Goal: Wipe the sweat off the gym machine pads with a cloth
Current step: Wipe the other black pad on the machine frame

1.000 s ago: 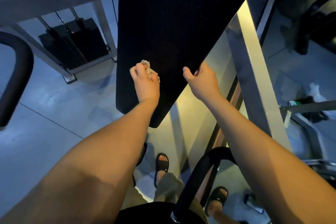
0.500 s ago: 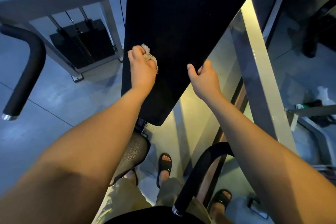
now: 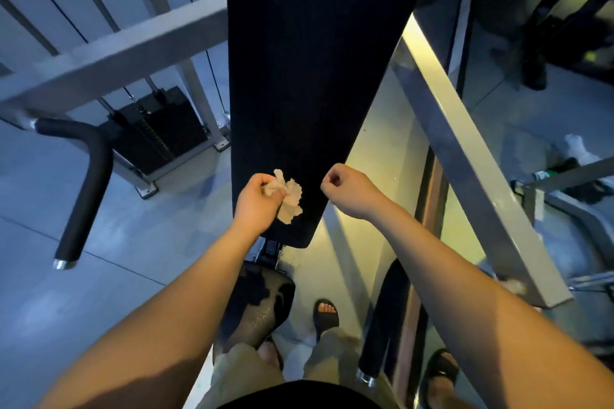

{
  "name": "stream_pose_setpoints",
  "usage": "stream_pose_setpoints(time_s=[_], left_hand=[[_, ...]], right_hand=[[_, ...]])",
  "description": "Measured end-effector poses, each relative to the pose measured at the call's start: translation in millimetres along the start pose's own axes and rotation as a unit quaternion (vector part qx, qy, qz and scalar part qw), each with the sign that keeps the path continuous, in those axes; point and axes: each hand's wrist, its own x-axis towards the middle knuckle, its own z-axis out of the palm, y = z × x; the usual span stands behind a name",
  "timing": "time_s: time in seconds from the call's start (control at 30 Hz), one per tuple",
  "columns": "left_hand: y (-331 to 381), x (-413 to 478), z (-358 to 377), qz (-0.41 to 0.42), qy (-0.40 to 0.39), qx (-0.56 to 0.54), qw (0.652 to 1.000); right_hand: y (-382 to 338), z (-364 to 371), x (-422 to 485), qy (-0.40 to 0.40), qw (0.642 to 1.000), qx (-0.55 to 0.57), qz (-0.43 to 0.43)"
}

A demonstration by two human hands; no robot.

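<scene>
A long black back pad slopes down the middle of the view, ending just above a worn black seat pad. My left hand grips a crumpled beige cloth against the pad's lower left part. My right hand is a closed fist at the pad's lower right edge, with nothing visible in it.
A grey steel frame beam runs diagonally on the right, with a mirror behind it. A black padded handle hangs at the left, another at lower right. A weight stack stands behind. My sandalled foot is on the floor.
My left hand slid the cloth down the back pad towards its lower end. My right hand let go of the pad's edge and curled into a fist.
</scene>
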Motion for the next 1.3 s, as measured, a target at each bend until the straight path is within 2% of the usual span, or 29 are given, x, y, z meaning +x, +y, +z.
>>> stream_pose_setpoints(time_s=[0.1,0.23,0.33,0.43,0.53,0.67,0.77,0.87,0.97,1.1,1.17,1.3], left_hand=[[5,-14,-15,0.032,-0.013,-0.026,0.999],[9,-38,-30,0.079,-0.060,-0.048,0.994],[10,-60,-42,0.101,-0.094,-0.077,0.987],[13,-79,-54,0.113,-0.118,-0.053,0.985],[16,-94,-68,0.109,-0.162,-0.012,0.981],[10,-111,-88,0.109,-0.151,0.072,0.980],[1,-128,-104,0.090,-0.114,0.064,0.987],[3,-142,-123,0.077,-0.086,0.046,0.992],[10,-147,-142,0.101,-0.061,0.012,0.993],[18,-141,-174,0.137,-0.061,-0.008,0.989],[19,-132,-195,0.149,-0.080,-0.033,0.985],[15,-105,-249,0.146,-0.081,-0.069,0.984]], right_hand=[[-7,18,-17,0.009,0.999,0.028,-0.016],[-20,39,-42,0.030,0.989,0.134,-0.046],[-25,50,-58,0.063,0.988,0.114,-0.083],[-28,52,-69,0.082,0.986,0.113,-0.087],[-28,54,-76,0.094,0.977,0.178,-0.066],[-27,61,-81,0.109,0.941,0.318,-0.036],[-27,71,-87,0.107,0.916,0.385,-0.026],[-35,82,-93,0.056,0.887,0.458,-0.028],[-54,87,-102,0.039,0.902,0.426,-0.047],[-83,87,-97,0.083,0.921,0.376,-0.048],[-99,91,-84,0.088,0.914,0.395,-0.038],[-148,116,-58,0.077,0.874,0.478,-0.028]])
